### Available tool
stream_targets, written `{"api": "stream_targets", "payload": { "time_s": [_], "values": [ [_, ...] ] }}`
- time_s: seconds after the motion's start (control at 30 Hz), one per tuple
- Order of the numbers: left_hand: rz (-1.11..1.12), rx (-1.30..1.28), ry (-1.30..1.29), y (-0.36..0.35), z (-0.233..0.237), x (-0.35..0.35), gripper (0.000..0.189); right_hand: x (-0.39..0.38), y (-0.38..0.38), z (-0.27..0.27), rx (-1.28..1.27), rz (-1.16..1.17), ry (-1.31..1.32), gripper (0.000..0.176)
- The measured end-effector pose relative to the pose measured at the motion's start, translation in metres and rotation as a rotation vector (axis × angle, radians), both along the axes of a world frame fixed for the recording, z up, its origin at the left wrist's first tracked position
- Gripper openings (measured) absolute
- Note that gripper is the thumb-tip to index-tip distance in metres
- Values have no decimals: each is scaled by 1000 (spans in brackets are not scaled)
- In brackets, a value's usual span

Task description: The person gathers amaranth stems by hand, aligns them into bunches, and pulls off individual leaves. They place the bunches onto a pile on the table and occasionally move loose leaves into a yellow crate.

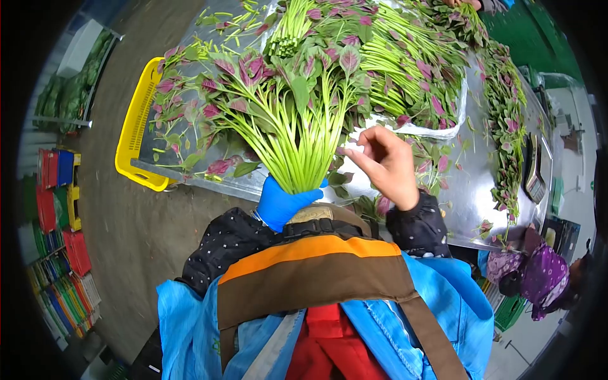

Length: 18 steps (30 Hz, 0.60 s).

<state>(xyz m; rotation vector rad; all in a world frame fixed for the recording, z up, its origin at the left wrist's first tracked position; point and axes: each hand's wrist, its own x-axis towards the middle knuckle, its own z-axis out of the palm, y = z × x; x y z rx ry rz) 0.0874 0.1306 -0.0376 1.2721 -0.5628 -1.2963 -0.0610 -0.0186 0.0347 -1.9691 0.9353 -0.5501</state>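
Note:
A blue glove covers my left hand [284, 201], which is wrapped round the lower stems of a bunch of greens [294, 136] with purple-and-green leaves fanned out at the top. Bare, my right hand [383, 161] is just right of the bunch, thumb and index finger brought close together; whether something small is between them I cannot make out. Behind the bunch, more stems lie in a large pile [405, 69] on the metal table [468, 190]. Loose leaves [218, 166] are scattered left of the bunch.
A yellow crate [136, 130] stands at the table's left end. A scale [535, 171] sits near the right edge, beside a row of greens [506, 120]. Another person's hand [465, 3] shows at the top. A person in purple [544, 275] is at the lower right.

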Motion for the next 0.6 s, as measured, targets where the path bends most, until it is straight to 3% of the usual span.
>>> {"api": "stream_targets", "payload": {
  "time_s": [0.1, 0.2, 0.27, 0.33, 0.37, 0.47, 0.53, 0.6],
  "values": [
    [-9, -42, -80, -2, 4, 1, 44, 35, 9, -8, -150, -24, -25, 22],
    [-26, -10, -176, 2, 3, 5, 43, 28, 1, -18, -99, -62, -39, 9],
    [15, -21, -85, 2, 7, 4, 42, 6, -13, -41, 63, -154, -119, 9],
    [37, -18, -1, 1, 8, 4, 42, -11, -15, -40, 636, -275, -486, 19],
    [32, -4, 34, 1, 7, 5, 41, -16, -8, -45, 891, -275, -548, 27],
    [24, 21, 102, -4, 6, 5, 39, -5, 23, -65, 1191, -233, -460, 22],
    [20, 33, 135, -5, 5, 2, 38, 7, 26, -77, 1457, -74, -595, 24],
    [13, 37, 159, -5, 3, 5, 37, 13, 23, -79, 1445, 35, -562, 22]
  ]
}}
